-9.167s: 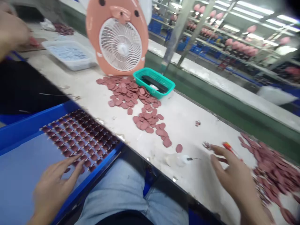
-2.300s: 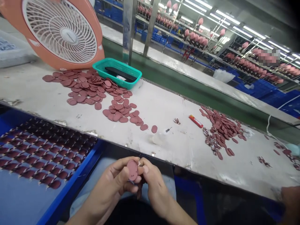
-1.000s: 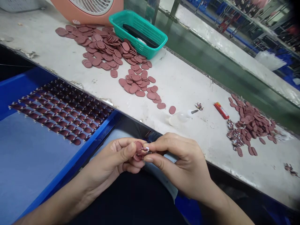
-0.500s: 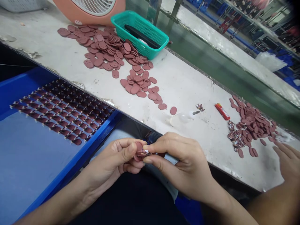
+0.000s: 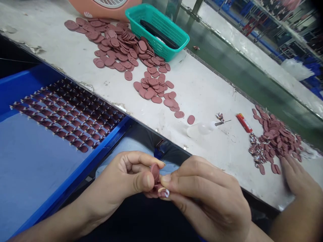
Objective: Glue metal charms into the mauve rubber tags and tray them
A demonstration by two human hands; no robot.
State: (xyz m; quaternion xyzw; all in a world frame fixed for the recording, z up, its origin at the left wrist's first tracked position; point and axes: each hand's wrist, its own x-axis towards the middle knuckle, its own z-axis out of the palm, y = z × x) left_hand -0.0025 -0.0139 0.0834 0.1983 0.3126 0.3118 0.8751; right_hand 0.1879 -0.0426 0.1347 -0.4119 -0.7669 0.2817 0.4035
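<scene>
My left hand (image 5: 126,176) is closed, pinching a reddish-brown oval disc (image 5: 154,172) on edge between thumb and fingers. Beside it, my right hand (image 5: 209,191) pinches a small figure-like piece (image 5: 163,192) with white, tan and brown parts. This piece sits against the lower part of the disc; whether the two are joined I cannot tell. More brownish red shows under my left thumb, partly hidden. Both hands are over my lap, in front of the table edge.
Oval discs (image 5: 121,50) are heaped by a green basket (image 5: 157,32) and a fan (image 5: 108,8). A clear bottle with a needle tip (image 5: 204,127) lies near a red box (image 5: 244,123). Another person's hand (image 5: 297,174) touches a second disc pile (image 5: 277,134). A blue tray (image 5: 50,188) holds rows of pieces.
My hands have tilted the disc more on edge, and the small piece has come down below it. The other person's hand has moved left onto the right-hand pile. The view has shifted slightly.
</scene>
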